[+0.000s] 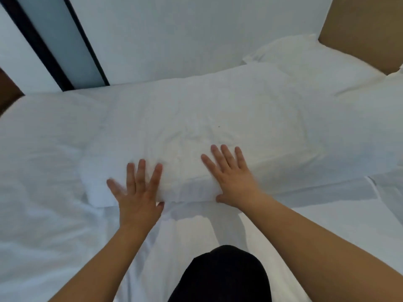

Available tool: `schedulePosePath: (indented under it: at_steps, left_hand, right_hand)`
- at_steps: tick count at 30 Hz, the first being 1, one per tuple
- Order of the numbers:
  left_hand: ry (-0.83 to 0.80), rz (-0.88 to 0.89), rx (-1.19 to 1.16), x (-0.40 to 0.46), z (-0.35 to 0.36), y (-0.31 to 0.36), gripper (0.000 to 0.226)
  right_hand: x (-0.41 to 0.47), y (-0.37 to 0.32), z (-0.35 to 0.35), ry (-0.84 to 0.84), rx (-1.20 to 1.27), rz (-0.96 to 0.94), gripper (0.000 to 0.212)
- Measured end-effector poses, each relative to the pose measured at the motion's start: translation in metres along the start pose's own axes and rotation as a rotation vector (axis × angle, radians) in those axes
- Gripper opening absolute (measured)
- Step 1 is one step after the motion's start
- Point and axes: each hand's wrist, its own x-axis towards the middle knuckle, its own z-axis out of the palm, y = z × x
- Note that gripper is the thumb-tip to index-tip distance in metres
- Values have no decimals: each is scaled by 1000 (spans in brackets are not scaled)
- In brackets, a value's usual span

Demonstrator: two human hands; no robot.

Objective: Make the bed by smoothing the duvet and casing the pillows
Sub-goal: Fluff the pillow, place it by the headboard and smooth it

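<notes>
A white cased pillow (pixel 196 118) lies across the middle of the bed, wrinkled near its front edge. My left hand (pixel 139 190) presses flat on the pillow's front left part with fingers spread. My right hand (pixel 231 173) lies flat on the front middle of the same pillow, fingers straight, thumb at its edge. A second white pillow (pixel 314 62) sits at the back right against the wall. The white duvet (pixel 43 171) covers the bed around and below the pillow.
A white wall (pixel 174 35) stands behind the bed, with a dark-framed panel (pixel 54 40) at the left. A brown headboard (pixel 366 29) is at the upper right. My dark-clothed knee (pixel 222 277) rests on the bed at the bottom centre.
</notes>
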Motion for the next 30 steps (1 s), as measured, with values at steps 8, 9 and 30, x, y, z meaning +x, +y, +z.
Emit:
schedulePosePath:
  at_steps: [8,9,30]
  left_hand:
    - [187,87,77,25,36,-57,95]
    - [239,158,83,37,35,-69,89]
    - [-218,150,-212,128,-39,99,68]
  right_hand:
    - [33,19,32,64,-23,116,107]
    - [34,23,33,76,-35,129,101]
    - [-71,173,-12,-239,169,724,70]
